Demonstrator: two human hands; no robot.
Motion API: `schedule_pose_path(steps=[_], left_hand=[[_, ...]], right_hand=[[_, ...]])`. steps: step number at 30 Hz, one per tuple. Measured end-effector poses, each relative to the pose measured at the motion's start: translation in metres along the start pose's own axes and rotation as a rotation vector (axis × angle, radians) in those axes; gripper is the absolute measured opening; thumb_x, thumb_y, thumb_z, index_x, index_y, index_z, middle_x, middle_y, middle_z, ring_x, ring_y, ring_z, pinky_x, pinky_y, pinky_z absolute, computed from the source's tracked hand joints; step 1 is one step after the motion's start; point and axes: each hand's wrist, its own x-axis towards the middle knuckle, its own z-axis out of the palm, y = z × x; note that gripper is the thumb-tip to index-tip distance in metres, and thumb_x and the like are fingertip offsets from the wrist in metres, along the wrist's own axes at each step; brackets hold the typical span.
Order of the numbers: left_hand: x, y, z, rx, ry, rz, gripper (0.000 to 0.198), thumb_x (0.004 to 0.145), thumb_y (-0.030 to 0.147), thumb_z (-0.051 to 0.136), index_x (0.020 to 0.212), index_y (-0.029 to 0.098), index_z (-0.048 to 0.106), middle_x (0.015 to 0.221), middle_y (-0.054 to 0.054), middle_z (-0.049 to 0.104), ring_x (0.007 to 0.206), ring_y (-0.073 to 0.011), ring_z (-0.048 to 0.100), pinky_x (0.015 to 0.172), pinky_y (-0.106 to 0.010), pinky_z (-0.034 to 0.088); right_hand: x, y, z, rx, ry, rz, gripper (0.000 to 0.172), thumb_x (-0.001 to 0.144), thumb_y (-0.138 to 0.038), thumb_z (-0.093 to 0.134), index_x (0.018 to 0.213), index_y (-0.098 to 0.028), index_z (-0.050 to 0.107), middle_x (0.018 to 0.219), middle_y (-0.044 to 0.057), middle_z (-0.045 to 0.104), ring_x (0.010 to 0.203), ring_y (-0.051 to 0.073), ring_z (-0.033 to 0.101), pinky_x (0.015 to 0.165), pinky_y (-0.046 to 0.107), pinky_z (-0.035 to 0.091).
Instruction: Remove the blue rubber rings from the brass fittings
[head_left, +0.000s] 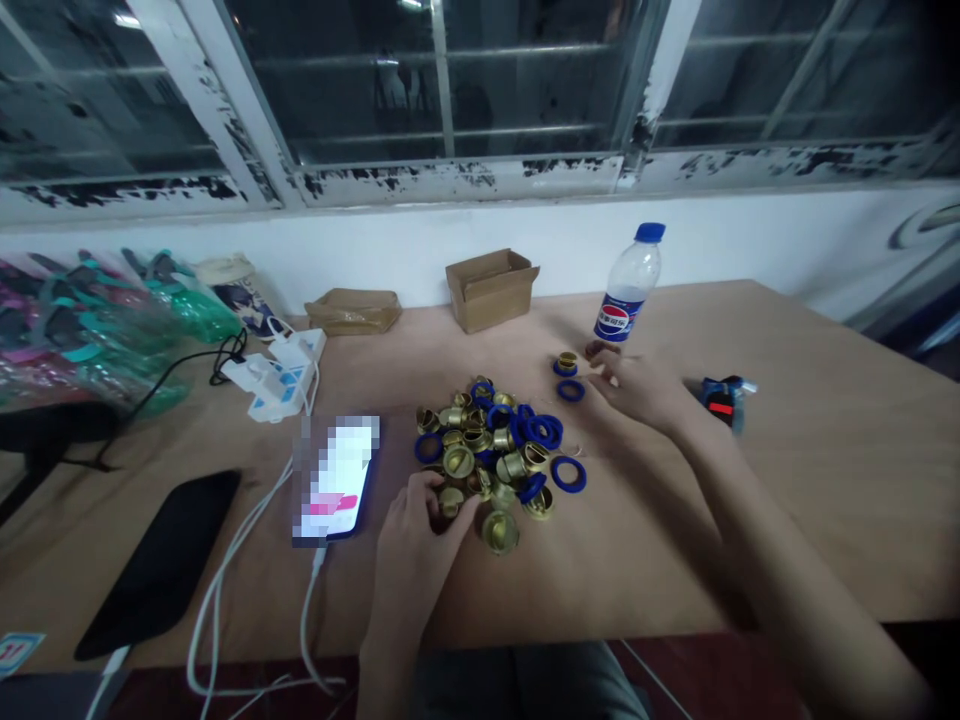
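Note:
A pile of brass fittings and blue rings lies on the wooden table. My left hand is at the pile's lower left edge, fingers curled around a small brass piece. Beyond the pile to the right, my right hand is near the foot of the bottle, its fingers bent and blurred; whether they hold anything is hidden. Just left of that hand, a brass fitting with a blue ring stands apart from the pile, with a loose blue ring in front of it.
A bottle stands behind my right hand. Farther back are an open carton and a flat brown package. On the left lie a lit phone, a black phone, white cables and a power strip. A tape measure sits right.

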Motion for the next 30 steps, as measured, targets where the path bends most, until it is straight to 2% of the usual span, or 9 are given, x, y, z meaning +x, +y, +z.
schedule_pose_path(steps=[6,9,14,18,22,25,27,29,30], left_hand=[[-0.003,-0.002,-0.001,-0.010,0.086,0.042,0.034,0.082,0.047,0.059,0.101,0.021,0.049,0.071,0.001,0.058,0.072,-0.0225,0.065,0.065,-0.032,0.050],[-0.006,0.001,-0.010,-0.013,0.162,0.033,0.024,0.086,0.040,0.056,0.100,0.021,0.052,0.075,-0.001,0.064,0.072,-0.0216,0.066,0.063,-0.030,0.050],[-0.007,0.008,-0.028,-0.109,0.131,-0.060,0.010,0.091,0.029,0.048,0.093,0.022,0.055,0.079,-0.002,0.070,0.064,-0.0172,0.066,0.056,-0.025,0.047],[-0.006,0.014,-0.035,-0.169,0.110,-0.034,0.007,0.089,0.027,0.050,0.089,0.023,0.056,0.077,0.000,0.069,0.064,-0.0173,0.066,0.057,-0.025,0.047],[0.008,0.024,-0.038,-0.256,-0.017,0.097,0.009,0.090,0.025,0.049,0.087,0.023,0.056,0.079,0.000,0.068,0.072,-0.0165,0.066,0.065,-0.026,0.048],[0.034,0.036,-0.036,-0.343,-0.162,0.181,0.015,0.092,0.028,0.045,0.088,0.021,0.058,0.077,0.000,0.067,0.072,-0.0163,0.065,0.067,-0.028,0.049],[0.055,0.046,-0.033,-0.458,-0.257,0.195,0.018,0.092,0.031,0.048,0.100,0.020,0.059,0.088,-0.004,0.070,0.083,-0.0183,0.067,0.077,-0.031,0.051],[0.075,0.056,-0.029,-0.653,-0.329,0.117,0.027,0.091,0.034,0.049,0.111,0.017,0.057,0.101,-0.009,0.070,0.092,-0.0202,0.068,0.084,-0.035,0.053],[0.084,0.061,-0.027,-0.761,-0.392,0.041,0.030,0.092,0.036,0.048,0.113,0.015,0.056,0.107,-0.012,0.069,0.091,-0.0203,0.069,0.085,-0.036,0.053]], right_hand=[[0.051,-0.014,0.019,-0.027,0.012,0.071,0.031,0.094,-0.032,0.040,0.115,-0.015,0.056,0.105,0.018,0.067,0.095,0.027,0.064,0.075,0.033,0.043],[0.053,-0.019,0.022,-0.033,0.022,0.080,0.028,0.095,-0.028,0.039,0.111,-0.016,0.058,0.103,0.019,0.067,0.095,0.028,0.064,0.075,0.034,0.044],[0.052,-0.021,0.022,-0.033,0.040,0.080,0.033,0.095,-0.031,0.038,0.120,-0.015,0.051,0.104,0.020,0.067,0.094,0.030,0.065,0.075,0.037,0.044],[0.054,-0.016,0.032,-0.016,0.030,0.088,0.034,0.092,-0.035,0.045,0.116,-0.012,0.054,0.101,0.020,0.068,0.091,0.029,0.065,0.073,0.035,0.045],[0.050,-0.013,0.039,0.016,0.101,0.074,0.027,0.093,-0.028,0.041,0.107,-0.015,0.060,0.101,0.019,0.068,0.089,0.028,0.065,0.071,0.034,0.044],[0.037,-0.022,0.030,0.058,0.193,0.013,0.028,0.094,-0.030,0.040,0.104,-0.017,0.062,0.094,0.016,0.069,0.089,0.027,0.064,0.072,0.033,0.043],[0.023,-0.033,0.022,0.096,0.249,-0.063,0.029,0.095,-0.034,0.039,0.104,-0.018,0.062,0.090,0.012,0.070,0.087,0.025,0.064,0.073,0.031,0.044],[0.006,-0.046,0.016,0.145,0.316,-0.154,0.031,0.096,-0.034,0.036,0.107,-0.020,0.061,0.093,0.009,0.069,0.086,0.021,0.063,0.075,0.028,0.044],[-0.002,-0.053,0.016,0.210,0.416,-0.234,0.030,0.096,-0.033,0.038,0.106,-0.019,0.063,0.091,0.009,0.069,0.083,0.020,0.063,0.074,0.029,0.045]])
